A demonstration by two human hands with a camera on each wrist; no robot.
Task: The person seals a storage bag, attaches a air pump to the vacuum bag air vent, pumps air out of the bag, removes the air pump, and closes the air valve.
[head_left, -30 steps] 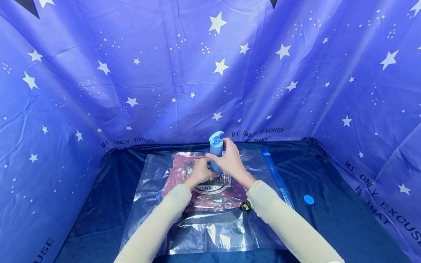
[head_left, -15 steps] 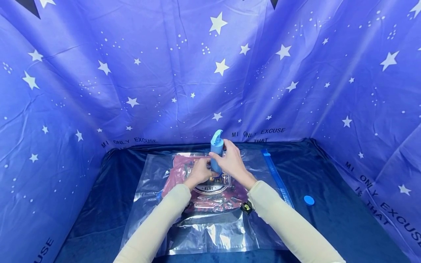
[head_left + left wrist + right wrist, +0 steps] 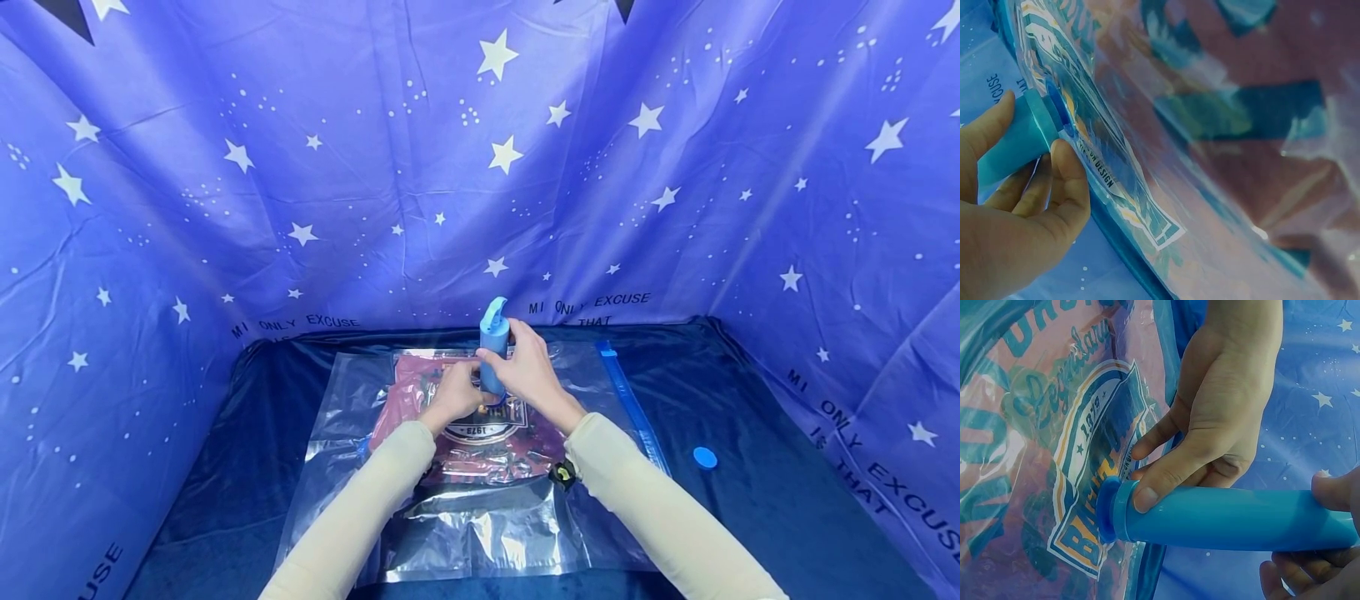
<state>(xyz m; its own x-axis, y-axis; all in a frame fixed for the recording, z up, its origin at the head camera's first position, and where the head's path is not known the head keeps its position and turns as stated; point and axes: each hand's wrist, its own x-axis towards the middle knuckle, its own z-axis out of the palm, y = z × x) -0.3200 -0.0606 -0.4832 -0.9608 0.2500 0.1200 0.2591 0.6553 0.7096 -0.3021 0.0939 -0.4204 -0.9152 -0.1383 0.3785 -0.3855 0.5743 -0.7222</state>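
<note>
A blue hand pump (image 3: 493,340) stands nearly upright over a clear vacuum storage bag (image 3: 480,546), its top handle angled up. My right hand (image 3: 531,371) grips the upper part of its barrel. Low on the pump, my left hand (image 3: 455,392) holds the base, thumb and fingers around it. In the right wrist view, the pump's lower end meets a round blue valve (image 3: 1108,509) on the bag, and my left thumb lies along the barrel there. Inside the bag is folded pink fabric (image 3: 393,410) with a printed "1973" badge (image 3: 1088,434).
A round blue cap (image 3: 705,457) lies on the dark blue cloth (image 3: 757,508) right of the bag. The bag's blue zip strip (image 3: 633,408) runs along its right side. Star-printed curtains (image 3: 420,167) hang behind and at both sides.
The pump's top handle has turned from lying crosswise to a steeper angle. The pump and my right hand have shifted slightly right, while my left hand stays at the base.
</note>
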